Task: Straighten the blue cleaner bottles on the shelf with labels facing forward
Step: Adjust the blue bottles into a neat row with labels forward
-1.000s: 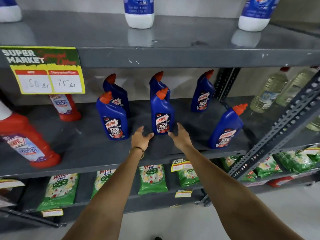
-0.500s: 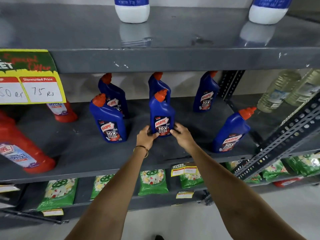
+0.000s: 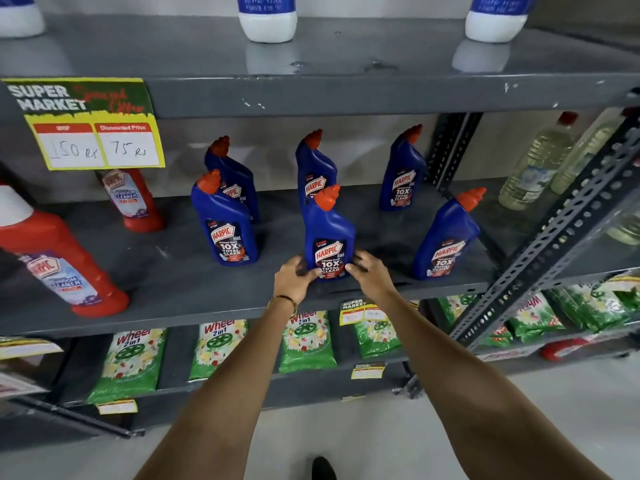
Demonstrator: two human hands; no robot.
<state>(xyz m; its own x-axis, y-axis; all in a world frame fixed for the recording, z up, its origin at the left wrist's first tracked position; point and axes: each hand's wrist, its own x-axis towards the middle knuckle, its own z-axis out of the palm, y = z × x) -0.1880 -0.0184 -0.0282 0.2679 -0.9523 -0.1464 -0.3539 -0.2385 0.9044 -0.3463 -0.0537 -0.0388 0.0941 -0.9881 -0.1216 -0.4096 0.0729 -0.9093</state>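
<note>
Several blue cleaner bottles with orange caps stand on the grey middle shelf (image 3: pixel 180 292). The front middle bottle (image 3: pixel 329 233) faces forward, and both hands grip its base: my left hand (image 3: pixel 294 280) on its left side, my right hand (image 3: pixel 370 275) on its right. A front left bottle (image 3: pixel 225 223) and a front right bottle (image 3: pixel 446 237), which leans right, show their labels. Behind them stand a back left bottle (image 3: pixel 233 174), partly hidden, a back middle bottle (image 3: pixel 315 171) and a back right bottle (image 3: pixel 403 173).
Red cleaner bottles (image 3: pixel 59 261) stand at the shelf's left under a price sign (image 3: pixel 93 126). Clear bottles (image 3: pixel 533 168) sit at the right behind a slanted perforated metal brace (image 3: pixel 561 233). White-based bottles (image 3: pixel 268 19) are on the top shelf, green detergent packets (image 3: pixel 306 341) below.
Both hands reached from the shelf front to the middle bottle and closed on its base. The bottle has come forward toward the shelf edge, away from the one behind it.
</note>
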